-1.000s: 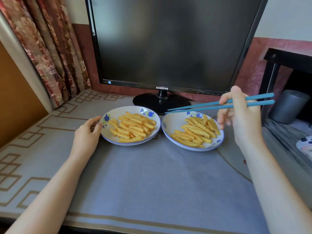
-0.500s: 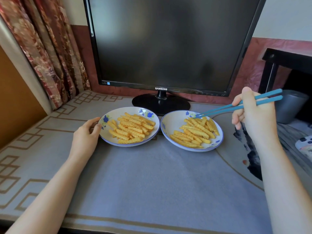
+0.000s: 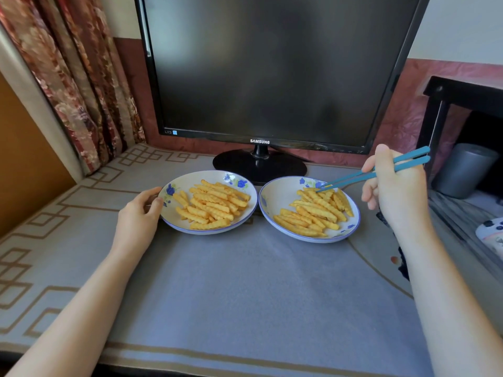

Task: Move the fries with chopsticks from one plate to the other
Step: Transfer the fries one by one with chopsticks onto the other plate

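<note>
Two white plates with blue flowers stand side by side on the grey cloth. The left plate [image 3: 174, 223] holds a heap of crinkle fries [image 3: 212, 205], and my left hand [image 3: 137, 216] grips its left rim. The right plate [image 3: 275, 194] holds more fries [image 3: 315, 212]. My right hand [image 3: 394, 191] holds blue chopsticks [image 3: 375, 172] to the right of that plate. Their tips rest on the fries at the back of the right plate. No fry is lifted between them.
A black Samsung monitor [image 3: 272, 69] stands on its round base [image 3: 260, 165] right behind the plates. A curtain [image 3: 70, 77] hangs at the left. A black stand [image 3: 460, 104] and a grey cup [image 3: 462, 170] are at the right, past the table edge.
My right hand has swung the chopsticks to the right and tipped them down, from hovering above both plates to touching the fries in the right plate. The left hand stayed on the left plate.
</note>
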